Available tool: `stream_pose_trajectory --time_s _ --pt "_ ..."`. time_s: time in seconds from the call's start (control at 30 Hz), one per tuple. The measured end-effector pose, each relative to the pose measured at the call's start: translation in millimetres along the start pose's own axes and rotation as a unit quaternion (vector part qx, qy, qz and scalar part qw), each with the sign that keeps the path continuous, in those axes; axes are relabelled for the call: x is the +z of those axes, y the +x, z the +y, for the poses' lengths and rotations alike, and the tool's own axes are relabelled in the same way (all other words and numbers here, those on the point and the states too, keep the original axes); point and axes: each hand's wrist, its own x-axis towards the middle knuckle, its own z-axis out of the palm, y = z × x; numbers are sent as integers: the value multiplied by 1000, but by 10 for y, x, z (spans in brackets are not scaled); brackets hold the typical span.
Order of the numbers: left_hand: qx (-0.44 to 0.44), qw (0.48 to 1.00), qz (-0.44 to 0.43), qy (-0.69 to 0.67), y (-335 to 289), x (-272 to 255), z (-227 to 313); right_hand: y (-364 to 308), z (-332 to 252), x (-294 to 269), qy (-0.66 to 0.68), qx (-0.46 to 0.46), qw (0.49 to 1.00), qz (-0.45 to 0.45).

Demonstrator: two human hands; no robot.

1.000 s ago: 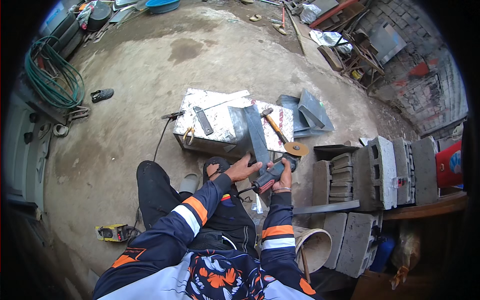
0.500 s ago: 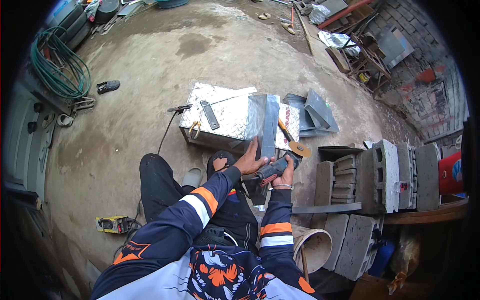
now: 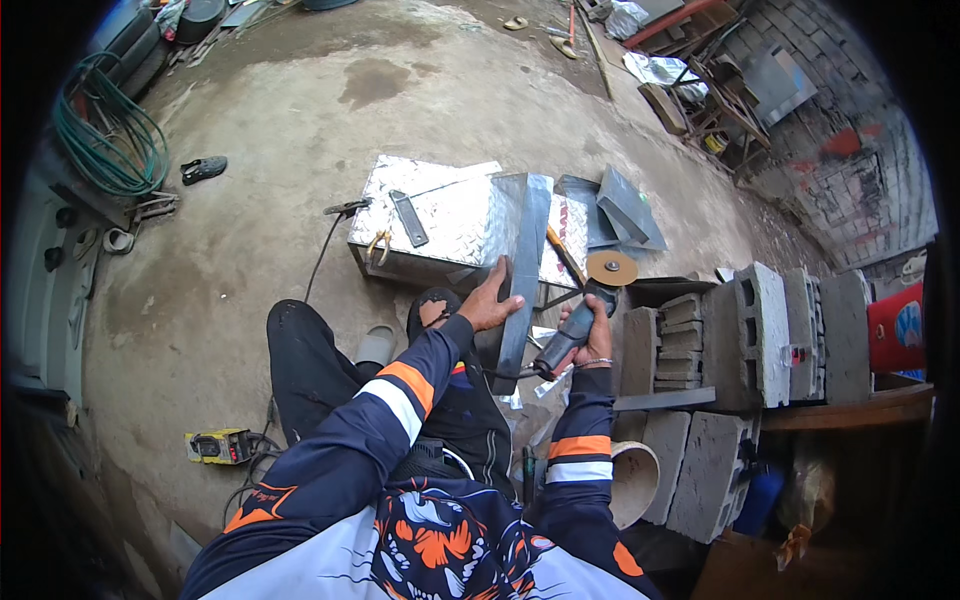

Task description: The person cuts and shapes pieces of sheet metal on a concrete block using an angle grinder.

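Observation:
My left hand (image 3: 488,302) grips the near part of a long bent metal sheet (image 3: 526,225), its thumb lying across the folded face. The sheet rests tilted over a box covered in silver diamond plate (image 3: 435,200), its near end by my knees. My right hand (image 3: 596,338) is closed round the body of an angle grinder (image 3: 570,335) with a tan disc (image 3: 622,266). The disc is apart from the sheet, to its right. On the box lie a dark flat metal tool (image 3: 408,218), yellow-handled pliers (image 3: 378,247) and a hammer with a wooden handle (image 3: 565,254). A welding clamp (image 3: 348,207) sits at its left edge.
Grey bent sheet pieces (image 3: 625,212) lie beyond the box. Concrete blocks (image 3: 765,335) are stacked at my right, with a pipe (image 3: 634,485) in front. A yellow welding machine (image 3: 218,446) with cables stands at my left. A green hose (image 3: 105,140) hangs farther left.
My right hand has moved the grinder rightward, away from the sheet and my left hand. My left hand stays on the sheet. The view has shifted slightly.

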Motion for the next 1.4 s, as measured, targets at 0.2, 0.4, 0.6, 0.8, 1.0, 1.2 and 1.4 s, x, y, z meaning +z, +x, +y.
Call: stream_pose_trajectory --time_s 0.2,0.4,0.6,0.8,1.0,1.2,1.4 --pt "4 999 40 33 -21 58 -65 -705 -365 250 -223 -86 968 73" --pt "20 999 36 11 3 95 -33 -975 -537 298 -438 -73 895 39" --pt "-13 1000 26 -10 17 -16 -62 -1091 -505 505 -521 -69 850 27" --pt "-27 998 18 -53 -27 -45 -108 -1108 -497 744 -559 -67 826 19" --pt "-7 999 45 8 -69 -35 -64 -1023 -561 915 -574 -81 814 7" --pt "-6 999 40 8 -40 -21 -43 -801 -663 824 -645 -89 758 36" --pt "2 998 56 32 -18 -1 -118 -899 -612 875 -667 -92 739 27"
